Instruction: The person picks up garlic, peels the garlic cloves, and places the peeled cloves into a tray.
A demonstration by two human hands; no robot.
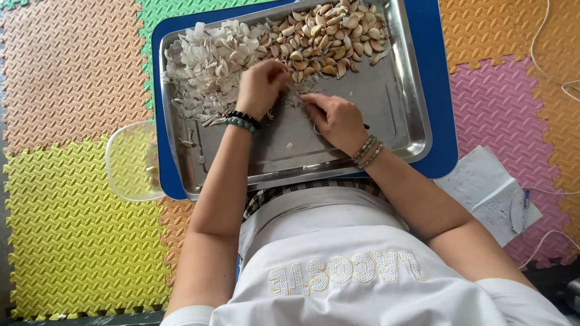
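Steel tray [411, 115] sitting on a blue surface [444, 90], and that's where everything is going on. Both hands are working together right in the middle of it: the left hand [261, 87] is curled up with its fingertips pinched, and the right hand [335, 118] lies flatter just beside it, fingers pointing in toward the left. They're nearly touching at the fingertips, and there seems to be a small garlic clove or bit of skin between them, but honestly it's too small and hidden to say which hand has it or how tight.

What matters here is where stuff lies. The heap of unpeeled garlic cloves [329, 39] is straight ahead of the hands, toward the far edge of the tray, a bit over to the right side. Its near edge comes right down to the left hand's knuckles, so that hand is nearer to it. The pile of white papery skins [208, 57] sits at the far left corner, just beside the left hand too.

Off the tray on the left, a clear plastic container [130, 160] rests on the foam mat [72, 211], near the left forearm.
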